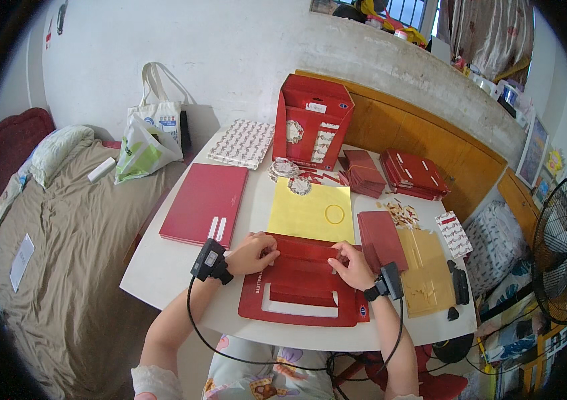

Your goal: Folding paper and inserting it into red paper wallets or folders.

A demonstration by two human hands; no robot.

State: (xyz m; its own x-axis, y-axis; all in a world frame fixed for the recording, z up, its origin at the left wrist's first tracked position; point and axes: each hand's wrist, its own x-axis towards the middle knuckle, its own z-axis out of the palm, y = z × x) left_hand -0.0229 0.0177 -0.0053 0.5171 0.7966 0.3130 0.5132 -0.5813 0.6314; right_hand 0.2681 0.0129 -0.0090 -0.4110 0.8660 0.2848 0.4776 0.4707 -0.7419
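A dark red cardboard packaging blank (257,303) lies before me at the table's near edge. A wide cut-out window in its lower half shows a white border and a dark red piece inside. My left hand (255,253) is closed with curled fingers on the left of a raised dark red flap or strip (303,248) along its far side. Thumb and fingers of my right hand (355,267) pinch the same flap at its right end. A yellow sheet (307,213) with a yellow ring lies just beyond the blank.
Dark red flat sheets (197,203) are stacked left, near a patterned stack (243,143). A red display box (313,123) stands at the back. Red card bundles (413,175), paper scraps (400,215) and a tan sheet (423,267) lie right. Cables (277,365) trail from both wrist devices.
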